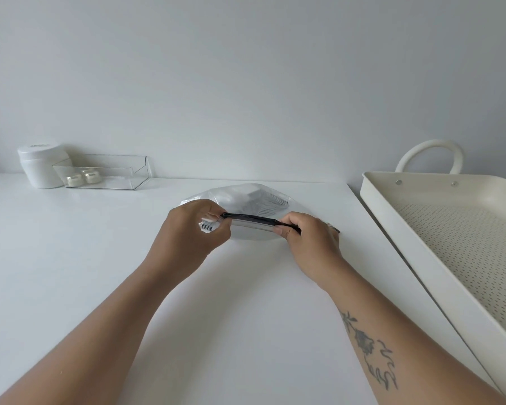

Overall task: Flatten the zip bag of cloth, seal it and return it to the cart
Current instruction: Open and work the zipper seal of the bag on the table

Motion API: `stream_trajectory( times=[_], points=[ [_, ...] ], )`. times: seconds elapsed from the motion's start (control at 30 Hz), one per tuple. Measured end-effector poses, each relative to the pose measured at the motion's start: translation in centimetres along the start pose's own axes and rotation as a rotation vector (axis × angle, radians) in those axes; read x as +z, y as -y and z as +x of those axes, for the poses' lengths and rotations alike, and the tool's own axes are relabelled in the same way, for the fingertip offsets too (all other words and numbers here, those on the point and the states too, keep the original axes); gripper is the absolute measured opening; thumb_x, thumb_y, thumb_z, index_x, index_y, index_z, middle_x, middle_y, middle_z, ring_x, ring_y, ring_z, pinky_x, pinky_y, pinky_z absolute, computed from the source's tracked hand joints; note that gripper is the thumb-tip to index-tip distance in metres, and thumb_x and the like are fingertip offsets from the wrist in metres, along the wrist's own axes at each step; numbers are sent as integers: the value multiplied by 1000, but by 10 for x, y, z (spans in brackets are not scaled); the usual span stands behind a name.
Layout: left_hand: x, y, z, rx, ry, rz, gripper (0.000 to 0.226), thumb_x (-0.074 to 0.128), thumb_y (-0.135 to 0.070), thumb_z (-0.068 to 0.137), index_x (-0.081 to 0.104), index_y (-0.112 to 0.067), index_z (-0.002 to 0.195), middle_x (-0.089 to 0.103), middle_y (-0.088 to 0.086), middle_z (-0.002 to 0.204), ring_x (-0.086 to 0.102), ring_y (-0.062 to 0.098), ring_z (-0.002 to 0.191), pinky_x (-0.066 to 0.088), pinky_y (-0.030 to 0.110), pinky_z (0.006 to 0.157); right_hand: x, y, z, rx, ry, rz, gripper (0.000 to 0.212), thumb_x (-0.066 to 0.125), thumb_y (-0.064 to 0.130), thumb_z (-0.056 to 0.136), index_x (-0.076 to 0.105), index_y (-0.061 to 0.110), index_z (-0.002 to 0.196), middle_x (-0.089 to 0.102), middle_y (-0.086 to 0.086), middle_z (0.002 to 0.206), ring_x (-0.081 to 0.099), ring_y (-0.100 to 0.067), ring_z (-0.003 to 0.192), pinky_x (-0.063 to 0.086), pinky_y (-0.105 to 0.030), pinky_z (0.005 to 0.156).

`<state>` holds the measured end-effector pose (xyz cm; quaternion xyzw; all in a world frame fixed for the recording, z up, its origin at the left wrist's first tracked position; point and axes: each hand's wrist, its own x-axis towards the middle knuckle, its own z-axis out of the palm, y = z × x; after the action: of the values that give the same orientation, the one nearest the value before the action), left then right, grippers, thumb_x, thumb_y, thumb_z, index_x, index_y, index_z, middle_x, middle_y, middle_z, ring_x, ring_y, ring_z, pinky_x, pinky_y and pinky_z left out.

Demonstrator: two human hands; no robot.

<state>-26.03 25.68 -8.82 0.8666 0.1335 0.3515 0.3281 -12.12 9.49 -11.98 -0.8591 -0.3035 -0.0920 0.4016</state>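
Both hands pinch the zip bag (246, 200) at its dark zip strip (251, 219) on the counter (70, 244): left hand (192, 229), right hand (310, 238). Cart (392, 217) alongside, right.

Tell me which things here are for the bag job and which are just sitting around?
For the job:
zip bag with the cloth inside
left hand and right hand, both pinching the bag's black zip strip
cart tray, where the bag goes back

Just sitting around:
white jar
clear plastic box
two small gold-lidded pots inside it
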Motion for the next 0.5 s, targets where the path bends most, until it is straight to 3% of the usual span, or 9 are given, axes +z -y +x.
stream_trajectory(
  times=[0.23, 0.4, 0.5],
  points=[
    [-4, 3, 2, -35, -45, -49, 10, 71, -28, 81, 65, -34, 75, 64, -35, 81, 58, -12, 84, 38, 2, 63, -1, 0, 0, 21, 7, 11, 19, 57, 37, 93, 62, 28, 77, 53, 12, 59, 48, -17, 72, 37, -37, 84],
    [-7, 6, 5, -97, -96, -137, 8, 69, -30, 85, 65, -31, 78, 67, -26, 82, 60, 0, 74, 40, 10, 60, -4, -2, 0, 65, 0, -9, 21, 57, 29, 94, 57, 27, 72, 52, 11, 59, 49, -18, 71, 33, -33, 80],
    [-5, 5, 4, -103, -78, -167, 5, 67, -28, 86, 63, -31, 85, 68, -19, 85, 60, -3, 73, 44, 18, 64, -4, 1, 0, 43, -19, 4, 21, 59, 26, 93, 57, 26, 72, 52, 10, 59, 48, -10, 65, 33, -33, 79]
  ],
)
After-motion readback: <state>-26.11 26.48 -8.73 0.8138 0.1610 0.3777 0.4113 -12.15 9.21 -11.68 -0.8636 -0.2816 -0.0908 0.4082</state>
